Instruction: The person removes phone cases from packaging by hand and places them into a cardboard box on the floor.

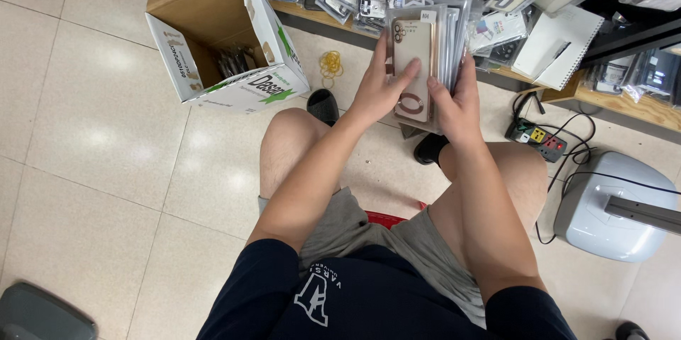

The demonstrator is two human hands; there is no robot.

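Note:
I sit looking down at my knees. Both hands hold up a stack of packaged phone cases (434,35) in clear sleeves. My left hand (379,84) grips the stack's left edge, its thumb lying across the front case, a beige one (413,63) with a ring on it. My right hand (460,99) clasps the stack's right side and bottom, thumb on the front. The stack's back is hidden behind the front case.
An open cardboard box (220,35) stands on the tiled floor at left, with dark items inside. Yellow rubber bands (330,64) lie on the floor. A low wooden shelf (617,102) holds many packaged cases and a notebook (557,45). A power strip (537,138) and a grey fan base (610,209) sit at right.

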